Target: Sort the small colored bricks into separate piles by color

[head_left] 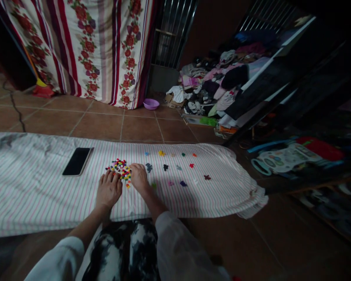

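A mixed pile of small coloured pieces (121, 168) lies on the striped cloth (46, 199). My left hand (109, 189) rests at the pile's lower left edge, palm down with its fingers spread. At the pile's right side my right hand (139, 177) has its fingers pinched together; whatever they hold is too small or hidden. Right of it, small single-colour clusters stand in rough rows, among them yellow (161, 153), dark grey (149, 168), black (165, 167), red (191, 166), dark blue (183, 184) and maroon (207, 177). A green cluster (154, 185) lies beside my right forearm.
A phone (77, 161) lies on the cloth left of the pile. Beyond the cloth are a purple basin (151, 104), a floral curtain (90, 50), a red broom (43, 90) and a heap of clothes (216, 82). Shelving with a toy (280, 159) stands at the right.
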A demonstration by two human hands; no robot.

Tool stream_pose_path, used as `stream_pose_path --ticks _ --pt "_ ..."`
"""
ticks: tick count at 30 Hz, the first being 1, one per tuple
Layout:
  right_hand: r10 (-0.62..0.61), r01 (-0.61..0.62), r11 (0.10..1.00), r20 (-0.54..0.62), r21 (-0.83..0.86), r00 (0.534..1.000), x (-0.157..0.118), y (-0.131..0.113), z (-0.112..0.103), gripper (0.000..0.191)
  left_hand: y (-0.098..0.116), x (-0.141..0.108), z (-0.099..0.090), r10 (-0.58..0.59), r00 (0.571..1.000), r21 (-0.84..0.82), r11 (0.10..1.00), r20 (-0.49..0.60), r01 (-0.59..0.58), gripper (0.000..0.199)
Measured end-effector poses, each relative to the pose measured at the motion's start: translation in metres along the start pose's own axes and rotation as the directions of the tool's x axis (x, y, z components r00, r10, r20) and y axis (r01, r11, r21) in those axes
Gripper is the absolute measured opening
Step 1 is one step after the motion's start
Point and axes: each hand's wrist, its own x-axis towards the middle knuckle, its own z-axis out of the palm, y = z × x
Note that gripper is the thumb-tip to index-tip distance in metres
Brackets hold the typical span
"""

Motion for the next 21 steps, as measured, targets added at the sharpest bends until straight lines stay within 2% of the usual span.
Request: stream_pose_path --ticks 6,11,21 --pt "0.0 0.001 0.999 0.009 -0.032 1.0 0.023 0.004 0.001 0.041 0.001 0.001 0.001 -0.016 1.0 -0.014 1.0 -0.006 0.016 0.038" --pt "0.021 -0.02 0.999 0.029 -0.032 0.999 0.038 0.002 0.009 0.031 0.001 0.001 0.002 -0.018 0.999 -0.025 1.0 -0.03 0.017 0.036" --pt "0.045 -0.044 0.999 0.035 -0.025 0.998 0.045 -0.002 0.016 0.03 0.0 0.001 0.005 -0.007 0.998 -0.026 1.0 -0.055 0.005 0.034"
